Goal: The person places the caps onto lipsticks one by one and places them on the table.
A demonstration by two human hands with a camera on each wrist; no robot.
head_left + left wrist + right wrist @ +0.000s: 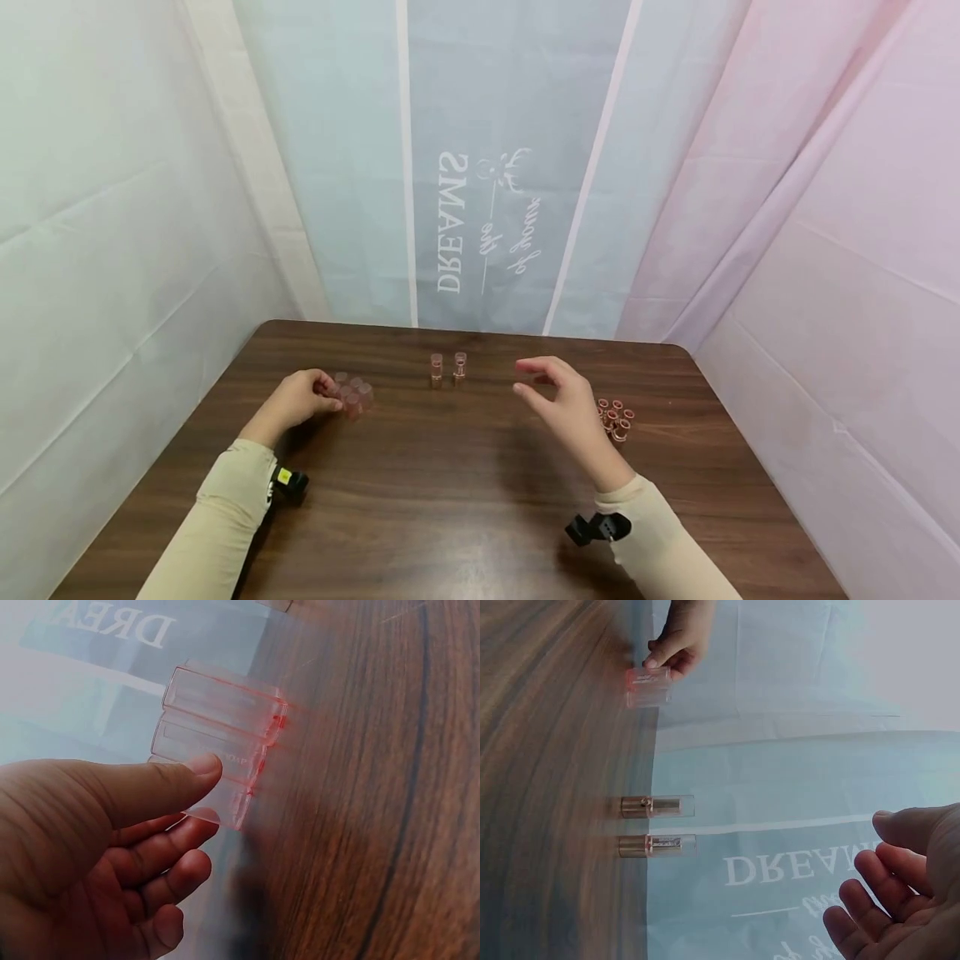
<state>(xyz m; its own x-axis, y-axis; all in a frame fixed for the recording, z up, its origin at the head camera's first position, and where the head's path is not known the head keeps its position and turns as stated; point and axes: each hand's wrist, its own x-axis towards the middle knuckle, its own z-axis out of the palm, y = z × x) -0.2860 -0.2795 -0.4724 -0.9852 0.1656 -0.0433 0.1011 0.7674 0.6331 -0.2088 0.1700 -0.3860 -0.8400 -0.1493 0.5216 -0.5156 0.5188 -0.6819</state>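
Head | left hand (297, 397) pinches clear cap (224, 804) | right hand (562, 400) near tubes (622, 429)

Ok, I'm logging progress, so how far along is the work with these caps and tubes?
Already done, it seems: two capped tubes stand upright, apart from the rest.
In hand: the left hand appears to pinch a clear cap; the right hand holds nothing.
Apparently left: the other caps clustered there, and several uncapped gold tubes near the right hand. Probably early, then.
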